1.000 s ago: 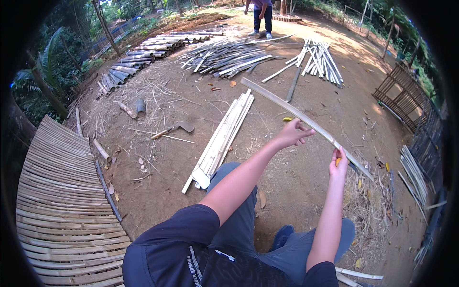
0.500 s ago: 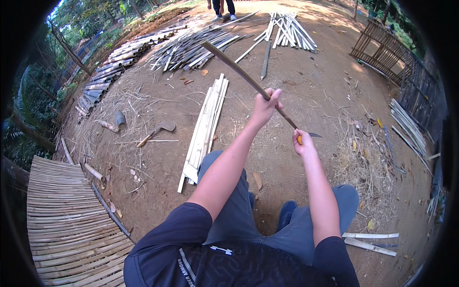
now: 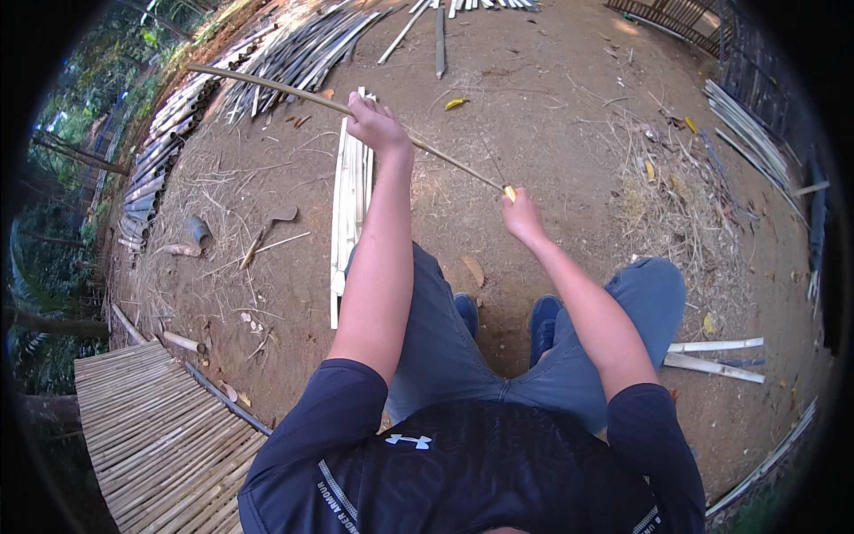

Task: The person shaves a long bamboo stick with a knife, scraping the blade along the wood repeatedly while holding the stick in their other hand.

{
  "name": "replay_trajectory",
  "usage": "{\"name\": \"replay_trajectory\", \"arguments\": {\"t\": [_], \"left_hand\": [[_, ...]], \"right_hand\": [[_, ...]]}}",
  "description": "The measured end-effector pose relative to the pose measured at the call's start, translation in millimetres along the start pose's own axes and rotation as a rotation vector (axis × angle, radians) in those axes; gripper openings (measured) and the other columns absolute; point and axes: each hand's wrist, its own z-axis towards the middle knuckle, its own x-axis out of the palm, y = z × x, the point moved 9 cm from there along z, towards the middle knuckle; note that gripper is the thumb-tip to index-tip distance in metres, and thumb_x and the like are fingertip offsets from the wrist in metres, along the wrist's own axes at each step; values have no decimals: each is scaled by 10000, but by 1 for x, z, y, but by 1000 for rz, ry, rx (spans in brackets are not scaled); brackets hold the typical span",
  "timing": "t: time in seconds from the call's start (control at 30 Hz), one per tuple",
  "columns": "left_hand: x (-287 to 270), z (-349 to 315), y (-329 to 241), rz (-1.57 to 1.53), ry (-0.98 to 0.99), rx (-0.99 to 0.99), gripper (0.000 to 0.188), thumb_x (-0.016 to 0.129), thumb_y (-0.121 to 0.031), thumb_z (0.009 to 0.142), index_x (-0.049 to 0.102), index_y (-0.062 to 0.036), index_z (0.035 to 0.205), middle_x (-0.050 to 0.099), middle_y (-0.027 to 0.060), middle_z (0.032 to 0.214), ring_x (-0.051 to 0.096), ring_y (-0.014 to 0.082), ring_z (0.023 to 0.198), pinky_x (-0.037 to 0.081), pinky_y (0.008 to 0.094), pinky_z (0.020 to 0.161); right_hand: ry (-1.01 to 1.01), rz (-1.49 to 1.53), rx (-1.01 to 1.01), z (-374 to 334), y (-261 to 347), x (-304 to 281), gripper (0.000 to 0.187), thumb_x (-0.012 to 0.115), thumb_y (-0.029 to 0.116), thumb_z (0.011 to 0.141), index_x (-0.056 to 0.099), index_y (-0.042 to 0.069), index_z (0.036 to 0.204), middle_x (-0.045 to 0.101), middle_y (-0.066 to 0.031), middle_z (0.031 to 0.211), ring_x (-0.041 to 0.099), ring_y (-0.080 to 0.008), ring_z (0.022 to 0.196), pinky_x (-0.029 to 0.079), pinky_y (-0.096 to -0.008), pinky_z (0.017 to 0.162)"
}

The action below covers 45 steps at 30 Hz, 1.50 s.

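Note:
My left hand (image 3: pixel 378 125) is closed round a long, narrow bamboo strip (image 3: pixel 267 84), which slants from the upper left down toward my right hand. In my right hand (image 3: pixel 522 216) is a knife with a yellow handle (image 3: pixel 510 192); its blade shows only as a thin dark line pointing up and away. The strip's near end meets the knife at my right fingers, and whether it touches the blade cannot be made out. Under my left forearm, a stack of pale split bamboo strips (image 3: pixel 342 205) lies on the ground.
A hooked blade with a wooden handle (image 3: pixel 258 242) lies to the left. Bamboo poles (image 3: pixel 151 182) and dark strips (image 3: pixel 294 53) are piled at the far left. A slatted bamboo platform (image 3: pixel 169 427) stands near left. More strips (image 3: pixel 716 363) lie at right, below dry straw (image 3: pixel 667 196).
The strip has swung left and lies flatter, my left hand moving left with it. My right hand has moved up and left. The knife blade has turned edge-on. The person ahead has left view.

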Motion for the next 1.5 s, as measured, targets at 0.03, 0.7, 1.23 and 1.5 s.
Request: {"name": "replay_trajectory", "arguments": {"t": [0.03,0.7,1.23,1.5], "left_hand": [[-1,-5,-1,9,-37,2,382,461,-368,961,276,-177,687,227,-62,567,170,74,441,146,273,408],[18,-34,-10,196,63,-71,356,364,-358,948,209,-182,681,194,-50,596,142,111,555,211,295,555],[23,-26,3,156,100,-61,363,366,-364,914,195,-185,649,181,-57,522,139,92,455,94,303,448],[3,-17,1,155,6,-36,402,406,-393,929,192,-186,659,188,-81,516,144,77,431,89,288,430]], "right_hand": [[62,25,-28,-10,14,4,407,469,348,997,492,-23,1164,666,-266,948,656,-439,899,494,-522,803],[328,-15,125,-26,17,-1,282,498,181,967,615,-37,1102,690,-216,997,693,-331,939,545,-447,822],[214,152,104,-45,16,9,366,384,295,1038,554,-5,1162,681,-215,937,689,-345,868,540,-465,805],[266,94,148,-33,-7,31,340,431,260,1023,551,-10,1190,682,-229,941,689,-351,897,547,-474,792]]}}
